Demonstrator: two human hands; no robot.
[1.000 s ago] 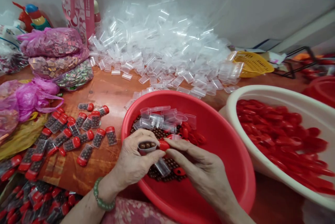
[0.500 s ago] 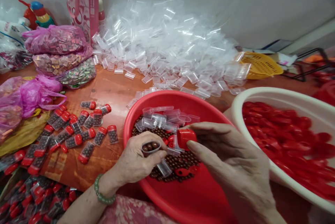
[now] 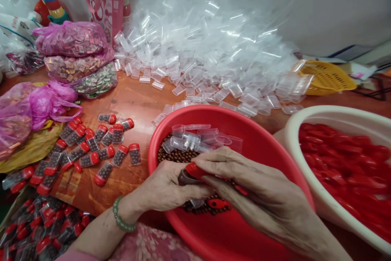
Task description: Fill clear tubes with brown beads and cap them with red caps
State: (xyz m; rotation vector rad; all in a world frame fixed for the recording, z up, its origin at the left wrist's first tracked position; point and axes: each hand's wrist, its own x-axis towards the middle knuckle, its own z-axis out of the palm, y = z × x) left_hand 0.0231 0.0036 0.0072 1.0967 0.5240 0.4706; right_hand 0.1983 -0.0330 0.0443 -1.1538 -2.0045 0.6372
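Observation:
Over the red basin [image 3: 287,171], my left hand [image 3: 166,185] is closed around a small clear plastic container [image 3: 185,177] with its mouth facing up; dark brown balls inside were visible a moment ago. My right hand [image 3: 253,183] pinches a red cap [image 3: 194,170] right at that mouth. Whether the cap is seated cannot be made out. Below the hands lie loose brown balls [image 3: 174,156] and several empty clear containers [image 3: 191,141]. A red piece with a hole [image 3: 218,203] rests on the balls.
A white basin [image 3: 293,130] of red caps [image 3: 345,163] stands at the right. Clear containers [image 3: 198,49] are heaped along the wall. Capped, filled containers [image 3: 105,173] lie on the table's left, more [image 3: 45,228] below. Pink bags [image 3: 73,39] and a yellow basket [image 3: 330,75] sit farther back.
My right hand has moved left and brought the red cap from beside the container onto its mouth. The whole view has shifted slightly.

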